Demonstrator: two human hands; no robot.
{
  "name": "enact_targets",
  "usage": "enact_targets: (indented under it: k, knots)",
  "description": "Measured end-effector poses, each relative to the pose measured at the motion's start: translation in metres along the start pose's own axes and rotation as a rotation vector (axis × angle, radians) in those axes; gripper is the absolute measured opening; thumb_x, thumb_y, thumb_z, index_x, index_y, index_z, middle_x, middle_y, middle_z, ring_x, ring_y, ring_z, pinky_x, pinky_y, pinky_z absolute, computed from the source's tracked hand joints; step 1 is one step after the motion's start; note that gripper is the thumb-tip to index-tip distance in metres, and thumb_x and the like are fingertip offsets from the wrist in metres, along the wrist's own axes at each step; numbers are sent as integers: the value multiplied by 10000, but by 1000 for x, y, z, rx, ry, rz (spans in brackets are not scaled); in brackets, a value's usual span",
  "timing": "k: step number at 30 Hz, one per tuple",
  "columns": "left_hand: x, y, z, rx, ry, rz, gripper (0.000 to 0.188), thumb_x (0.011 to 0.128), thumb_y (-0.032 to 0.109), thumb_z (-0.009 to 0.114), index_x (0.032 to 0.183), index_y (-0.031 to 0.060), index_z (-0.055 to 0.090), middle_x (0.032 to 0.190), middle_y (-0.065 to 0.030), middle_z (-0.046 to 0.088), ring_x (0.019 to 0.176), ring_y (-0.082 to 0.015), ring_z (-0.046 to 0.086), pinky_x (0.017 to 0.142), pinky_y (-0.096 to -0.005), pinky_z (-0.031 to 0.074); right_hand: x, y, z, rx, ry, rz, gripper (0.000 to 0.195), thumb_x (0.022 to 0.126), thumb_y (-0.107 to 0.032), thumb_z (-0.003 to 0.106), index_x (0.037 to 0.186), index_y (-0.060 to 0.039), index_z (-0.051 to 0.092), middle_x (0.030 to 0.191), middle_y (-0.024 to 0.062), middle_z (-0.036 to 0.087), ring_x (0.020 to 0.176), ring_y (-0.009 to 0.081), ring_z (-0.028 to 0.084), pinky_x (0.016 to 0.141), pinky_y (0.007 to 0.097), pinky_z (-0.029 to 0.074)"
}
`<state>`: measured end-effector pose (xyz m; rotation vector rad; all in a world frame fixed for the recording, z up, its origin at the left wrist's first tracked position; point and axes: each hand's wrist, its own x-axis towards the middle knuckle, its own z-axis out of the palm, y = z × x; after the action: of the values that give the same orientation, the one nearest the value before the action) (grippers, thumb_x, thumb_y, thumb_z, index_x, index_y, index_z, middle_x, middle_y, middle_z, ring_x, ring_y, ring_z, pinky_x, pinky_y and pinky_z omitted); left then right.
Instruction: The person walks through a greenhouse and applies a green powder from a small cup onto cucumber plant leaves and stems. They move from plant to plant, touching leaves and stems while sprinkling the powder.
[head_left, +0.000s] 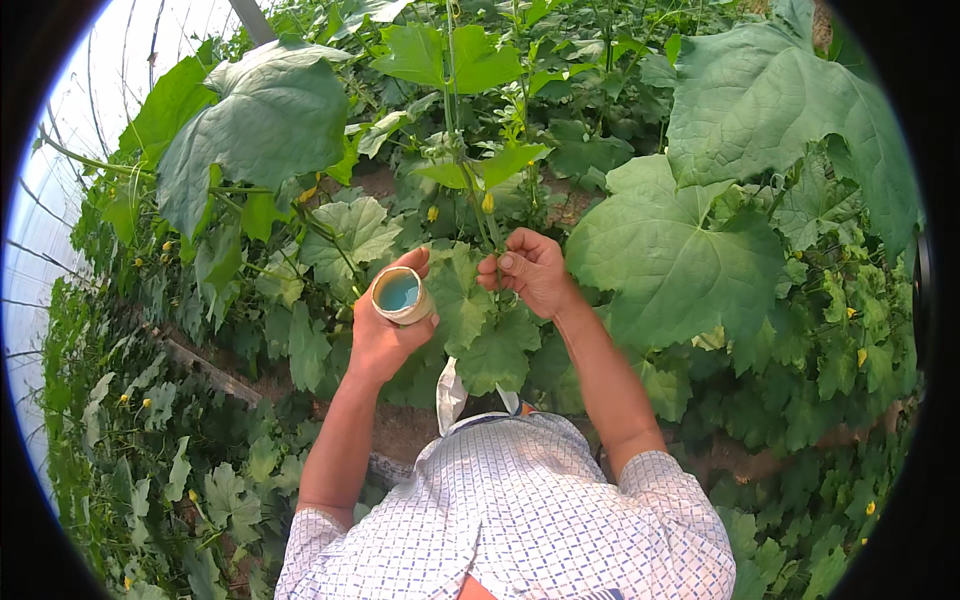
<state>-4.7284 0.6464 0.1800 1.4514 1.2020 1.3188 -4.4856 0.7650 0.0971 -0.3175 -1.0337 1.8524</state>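
Observation:
A small pale cup (427, 306) with blue liquid (398, 291) inside sits in my left hand (381, 339), the fingers and thumb wrapped around it. To its right, my right hand (541, 274) has thumb and fingertips pinched together on a thin green plant part (500, 279), mostly covered by the fingers. Just above these fingertips rises a climbing vine stem (474, 196). A yellow flower bud (488, 203) hangs beside that stem. Below and between both hands spreads a lobed green leaf (459, 296).
Large leaves (682, 247) crowd the right side, close to my right forearm. Another broad leaf (259, 120) hangs at upper left. A string (451, 45) runs up along the vine. Bright translucent sheeting (37, 247) curves along the left. A white pouch-like piece (451, 396) hangs at my waist.

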Motion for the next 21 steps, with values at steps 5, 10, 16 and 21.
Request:
enact_targets:
  k: [5,10,16,21]
  knots:
    - [7,13,22,53,45,-7,851,763,-49,769,1570,21,509,1541,-145,619,1425,-269,590,1166,-420,480,-11,-3,20,-188,89,-164,359,1016,-45,744,1276,-113,507,959,108,767,828,202,767,689,376,662]
    - [10,25,32,38,101,42,909,778,-46,798,1614,50,456,1481,-135,670,1335,-188,639,1124,-354,505,-15,-6,24,-409,59,-260,373,1028,-84,745,1333,-112,533,909,78,743,764,140,725,606,292,600]
    - [8,30,32,45,115,60,994,793,-55,780,1686,94,371,1478,-104,665,1307,-129,612,1104,-305,478,-23,-7,16,-424,7,-196,398,1048,-127,727,1404,-90,553,936,109,753,762,164,740,580,290,598]
    - [12,31,31,19,154,75,1019,790,-54,778,1700,99,345,1505,-112,641,1308,-130,608,1115,-311,476,-24,-1,13,-208,-62,-115,366,1084,-218,686,1391,-56,571,1070,172,795,878,256,795,685,354,632]
